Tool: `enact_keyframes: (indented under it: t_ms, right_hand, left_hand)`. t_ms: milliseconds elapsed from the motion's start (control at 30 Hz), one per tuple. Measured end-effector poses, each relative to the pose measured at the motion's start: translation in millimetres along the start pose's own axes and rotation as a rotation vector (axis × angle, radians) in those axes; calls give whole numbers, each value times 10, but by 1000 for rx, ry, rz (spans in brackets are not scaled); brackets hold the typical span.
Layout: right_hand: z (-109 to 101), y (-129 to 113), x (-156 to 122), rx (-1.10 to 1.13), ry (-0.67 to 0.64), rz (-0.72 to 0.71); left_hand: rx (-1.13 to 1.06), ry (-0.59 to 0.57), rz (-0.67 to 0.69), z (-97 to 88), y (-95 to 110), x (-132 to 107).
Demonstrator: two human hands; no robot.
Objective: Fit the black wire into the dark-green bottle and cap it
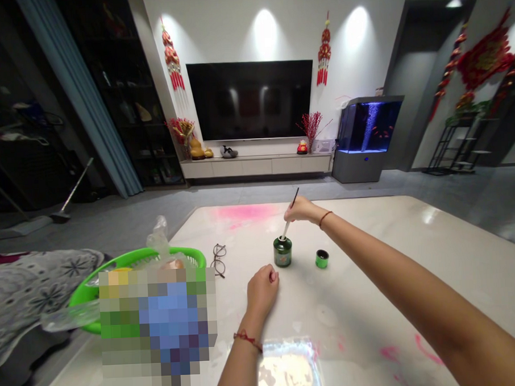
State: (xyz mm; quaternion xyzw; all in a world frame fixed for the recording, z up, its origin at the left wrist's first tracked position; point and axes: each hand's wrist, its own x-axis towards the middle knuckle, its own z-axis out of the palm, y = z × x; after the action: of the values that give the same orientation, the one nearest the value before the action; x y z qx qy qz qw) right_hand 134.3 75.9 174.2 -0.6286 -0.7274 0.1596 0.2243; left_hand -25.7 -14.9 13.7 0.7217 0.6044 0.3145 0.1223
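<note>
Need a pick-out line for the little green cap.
On the pale table, find the dark-green bottle with a thin stick at its mouth. The green cap stands just right of it in the picture: shorter, brighter green, open-topped, with no stick.

Right hand (300,209): holds slender brush-like tool (295,197), lower end in mouth of green bottle (283,254). Left hand (263,286): curled, near bottle. Green cap (322,260): on worktop (246,233), right of bottle.

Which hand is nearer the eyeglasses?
Left: the left hand sits right of the eyeglasses; the right hand is farther right, holding a thin stick at the green bottle.
</note>
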Motion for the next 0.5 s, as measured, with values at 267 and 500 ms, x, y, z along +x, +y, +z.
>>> enact_keyframes:
  t_ms: [267, 500]
  right_hand:
    - [-349, 439, -376, 316, 201, -3]
    - [247, 856, -688, 90, 363, -285]
  left_hand:
    - [-17, 5, -26, -17, -10, 6]
    - [-11, -17, -39, -33, 4, 7]
